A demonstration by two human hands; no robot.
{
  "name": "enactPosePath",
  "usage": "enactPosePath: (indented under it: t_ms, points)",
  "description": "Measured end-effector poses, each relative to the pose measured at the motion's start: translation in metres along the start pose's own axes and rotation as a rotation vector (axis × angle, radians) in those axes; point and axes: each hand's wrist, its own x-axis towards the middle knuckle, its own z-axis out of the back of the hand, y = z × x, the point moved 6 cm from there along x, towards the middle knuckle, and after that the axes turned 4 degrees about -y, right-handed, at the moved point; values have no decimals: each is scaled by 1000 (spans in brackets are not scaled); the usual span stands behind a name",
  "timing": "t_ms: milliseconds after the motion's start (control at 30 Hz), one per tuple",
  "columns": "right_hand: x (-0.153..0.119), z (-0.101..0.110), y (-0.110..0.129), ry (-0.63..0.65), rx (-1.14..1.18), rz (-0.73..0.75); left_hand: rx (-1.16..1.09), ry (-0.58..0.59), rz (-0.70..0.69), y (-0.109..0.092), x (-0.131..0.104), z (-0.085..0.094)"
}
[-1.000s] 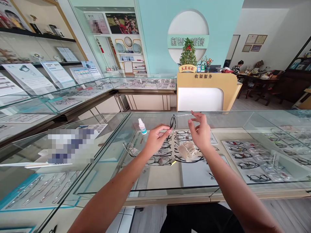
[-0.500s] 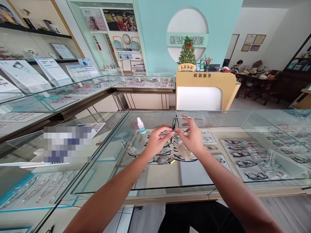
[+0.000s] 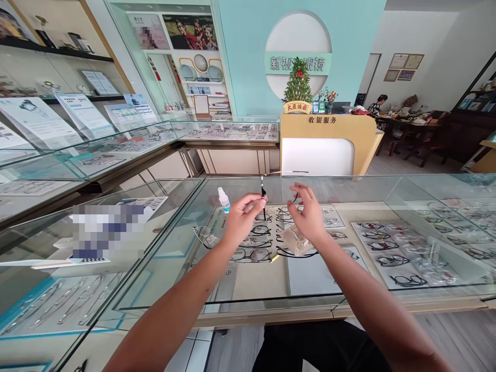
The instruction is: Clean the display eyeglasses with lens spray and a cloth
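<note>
My left hand [image 3: 245,213] pinches a pair of eyeglasses [image 3: 264,192] between thumb and fingers, above the glass counter. The eyeglasses stand nearly edge-on, with one thin temple reaching out to the right. My right hand [image 3: 308,212] is a little way to the right, thumb and fingers apart. A dark curved tip shows in the gap between them; I see no firm grip on it. Below the right hand lies a beige cloth [image 3: 295,242]. A small white dropper-like bottle [image 3: 223,200] with a blue label stands left of my left hand.
Under the glass counter top [image 3: 248,295], several eyeglasses [image 3: 259,230] lie in rows, with another tray of eyeglasses [image 3: 387,248] on the right. Blurred printed papers [image 3: 110,230] lie at left. A cashier desk [image 3: 329,129] stands ahead; a person [image 3: 377,107] sits far right.
My left hand has moved left with the eyeglasses, which have turned more edge-on. My right hand has come off the rim, and the gap between my hands has widened.
</note>
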Motion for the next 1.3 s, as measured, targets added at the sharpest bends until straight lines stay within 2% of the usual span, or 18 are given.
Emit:
enactPosePath:
  t_ms: [167,367,533,600,700,833,967,1167,1233,1300]
  points:
    - [2,3,-2,-34,-121,29,-117,-141,0,0,10,14]
    - [1,-6,-10,60,-205,34,-159,-224,-31,-3,17,25]
    - [0,-3,2,-7,-246,147,-81,-127,-33,-4,11,15]
    - [-3,-6,12,46,-157,209,-36,-73,-61,-5,7,8]
    - [-11,-16,25,201,27,263,23,19,-97,-5,1,-2]
    - [-18,-24,29,239,119,267,62,146,-85,-3,-4,-12]
    - [-18,-24,27,238,150,244,82,189,-76,-4,-5,-12]
    - [-12,-18,22,161,104,208,86,293,-107,-13,-11,-21]
    - [-11,-16,19,138,92,188,133,288,-151,-17,-13,-21]
    - [-9,-14,16,121,84,163,276,159,-237,-23,-9,-11]
